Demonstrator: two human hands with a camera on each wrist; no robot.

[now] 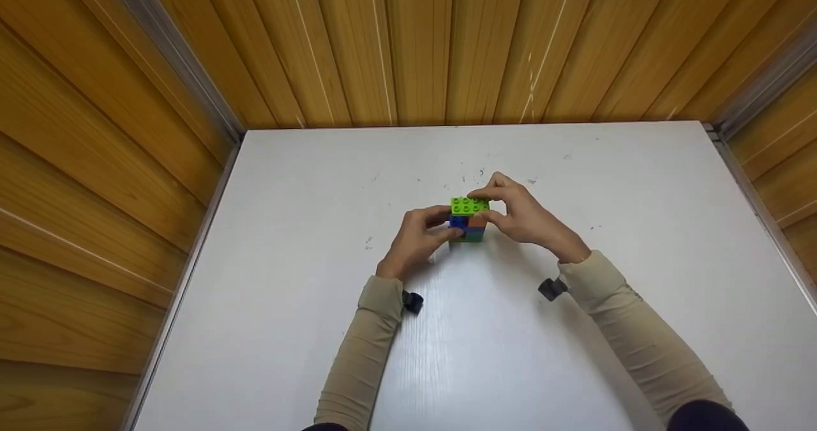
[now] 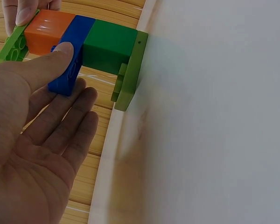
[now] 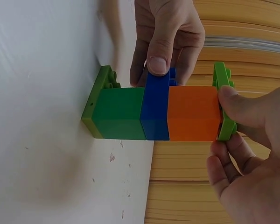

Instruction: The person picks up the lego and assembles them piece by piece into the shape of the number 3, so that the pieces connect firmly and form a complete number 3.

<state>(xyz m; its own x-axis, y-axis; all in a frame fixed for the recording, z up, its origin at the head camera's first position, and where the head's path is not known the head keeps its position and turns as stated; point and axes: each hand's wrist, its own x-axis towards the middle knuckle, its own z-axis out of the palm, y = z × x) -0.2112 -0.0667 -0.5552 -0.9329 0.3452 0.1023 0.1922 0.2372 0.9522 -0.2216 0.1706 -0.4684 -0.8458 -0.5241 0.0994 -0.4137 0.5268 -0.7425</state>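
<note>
A stack of toy building bricks stands upright on the white table. At its foot lies an olive-green plate point(image 3: 94, 108), with a green brick point(image 3: 120, 113) on it. Above come a blue brick point(image 3: 155, 109), an orange brick point(image 3: 194, 113) and a lime-green studded plate point(image 1: 461, 205) on top. The blue brick and both plates jut out to the left beyond the green and orange bricks. My left hand point(image 1: 413, 238) pinches the jutting end of the blue brick. From the right, my right hand point(image 1: 524, 215) pinches the lime-green plate by its edges, against the orange brick.
The white table point(image 1: 306, 226) carries small dark marks near the stack. Wood-patterned panels point(image 1: 415, 48) rise behind it and at both sides, with metal strips at the corners. A small black camera point(image 1: 413, 302) sits at the left wrist, another point(image 1: 550, 288) at the right.
</note>
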